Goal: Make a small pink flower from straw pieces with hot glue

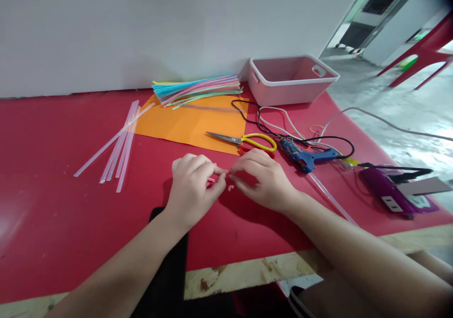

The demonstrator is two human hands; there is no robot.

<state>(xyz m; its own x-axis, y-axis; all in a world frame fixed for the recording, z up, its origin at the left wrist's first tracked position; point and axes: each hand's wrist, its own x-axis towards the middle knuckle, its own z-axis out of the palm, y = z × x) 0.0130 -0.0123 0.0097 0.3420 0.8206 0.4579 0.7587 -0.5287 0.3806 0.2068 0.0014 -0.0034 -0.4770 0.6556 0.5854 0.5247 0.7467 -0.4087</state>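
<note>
Near the middle of the red table, my left hand (197, 186) is closed with thumb and index finger pinched on a small pink piece (211, 180), part of which shows between the fingers. My right hand (264, 180) meets it fingertip to fingertip, also pinched; what lies between its tips is too small to name. Just below the fingertips a tiny curled pink bit (230, 188) shows against the table. Scissors (234, 140) with yellow and red handles lie right behind my hands, blades pointing left, partly over an orange sheet (184, 125).
Glue sticks (122, 148) lie at left, colourful pipe cleaners (198, 90) at the back. A pink basket (290, 83) stands back right. At right are a blue glue gun (307, 157), tangled cables and a purple power strip (396, 193). A black object (169, 271) is under my left forearm.
</note>
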